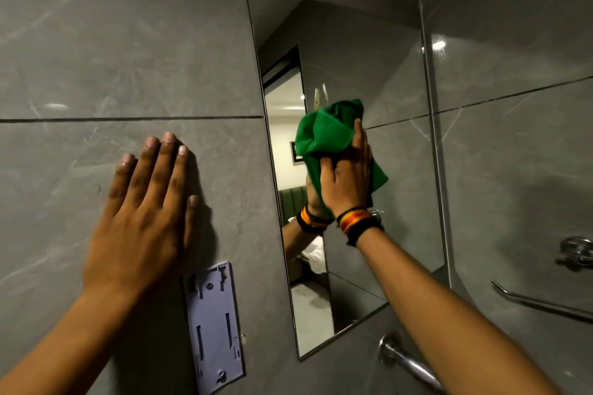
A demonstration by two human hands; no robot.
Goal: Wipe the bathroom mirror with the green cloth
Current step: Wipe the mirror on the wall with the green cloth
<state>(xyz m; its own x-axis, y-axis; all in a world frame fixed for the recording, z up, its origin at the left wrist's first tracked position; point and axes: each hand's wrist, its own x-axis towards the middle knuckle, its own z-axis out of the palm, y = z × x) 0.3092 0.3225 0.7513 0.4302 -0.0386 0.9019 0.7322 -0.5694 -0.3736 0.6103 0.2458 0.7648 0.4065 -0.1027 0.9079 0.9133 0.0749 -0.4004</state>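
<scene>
A frameless mirror (362, 51) hangs on the grey tiled wall, seen at an angle. My right hand (348, 179) grips a bunched green cloth (327, 131) and presses it against the mirror's middle, a little left of centre. Coloured thread bands circle that wrist. The glass reflects the hand, the cloth and a lit room behind. My left hand (144, 212) lies flat on the wall tile to the left of the mirror, fingers spread, holding nothing.
A pale plastic wall bracket (215, 327) is fixed below my left hand. A chrome pipe (407, 362) juts out under the mirror. On the right wall are a chrome hook (576, 252) and a towel rail (542, 301).
</scene>
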